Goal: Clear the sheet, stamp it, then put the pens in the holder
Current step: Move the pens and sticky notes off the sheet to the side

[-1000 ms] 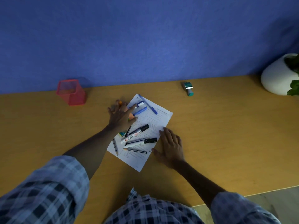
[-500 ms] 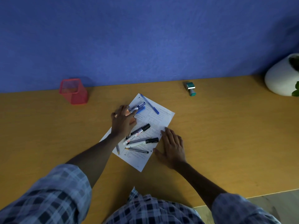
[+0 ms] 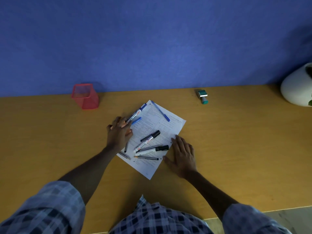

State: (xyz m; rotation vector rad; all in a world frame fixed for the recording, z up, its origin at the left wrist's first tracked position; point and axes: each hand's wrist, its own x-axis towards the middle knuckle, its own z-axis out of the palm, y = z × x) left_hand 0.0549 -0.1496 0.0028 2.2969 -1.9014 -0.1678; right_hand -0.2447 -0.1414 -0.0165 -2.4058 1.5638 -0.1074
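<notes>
A printed sheet lies askew on the wooden desk, strewn with pens. My left hand rests on its left side, fingers curled over a blue-capped white marker, a blue pen and something orange. Loose on the sheet are a blue pen, a black-capped marker, a second black-capped pen and a pencil. My right hand lies flat on the sheet's right edge, holding nothing. The red mesh holder stands at the back left. The teal stamp lies at the back right.
A blue wall runs along the back of the desk. A white plant pot stands at the far right. The desk's front edge is close to my body, with floor showing at the lower right.
My left hand has drawn back and down the sheet's left side, its fingers curling over the blue-capped marker and blue pen. My right hand has stayed on the sheet's edge.
</notes>
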